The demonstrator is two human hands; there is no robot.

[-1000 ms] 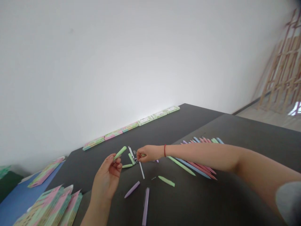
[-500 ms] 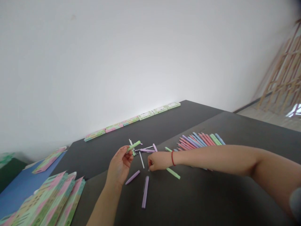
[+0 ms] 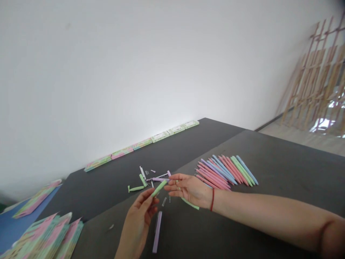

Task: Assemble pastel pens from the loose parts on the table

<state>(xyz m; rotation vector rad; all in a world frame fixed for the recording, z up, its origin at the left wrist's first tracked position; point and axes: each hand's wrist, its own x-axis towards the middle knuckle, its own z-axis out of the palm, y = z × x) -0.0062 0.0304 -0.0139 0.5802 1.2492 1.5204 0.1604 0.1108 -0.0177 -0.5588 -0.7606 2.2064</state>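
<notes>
My left hand (image 3: 140, 214) pinches a light green pen barrel (image 3: 159, 187) between thumb and fingertips, tip pointing up and right. My right hand (image 3: 190, 189) is turned palm up just right of the barrel's end, its fingertips almost touching it. A tiny pale pen part (image 3: 178, 187) sits between its thumb and fingers; it is too small to make out. Both hands hover over a dark grey table (image 3: 269, 172). A green pen piece (image 3: 192, 204) lies under my right wrist.
A purple barrel (image 3: 157, 230) lies below my left hand. Loose pen parts (image 3: 151, 176) and a green piece (image 3: 136, 188) are scattered behind. Several finished pens (image 3: 226, 169) lie in a row at right. Flat cartons (image 3: 45, 237) are stacked at lower left, boxes (image 3: 142, 144) line the wall.
My right hand has lifted off the table and turned palm up beside the green barrel. My left hand has dropped lower and closer. The view has shifted to the right.
</notes>
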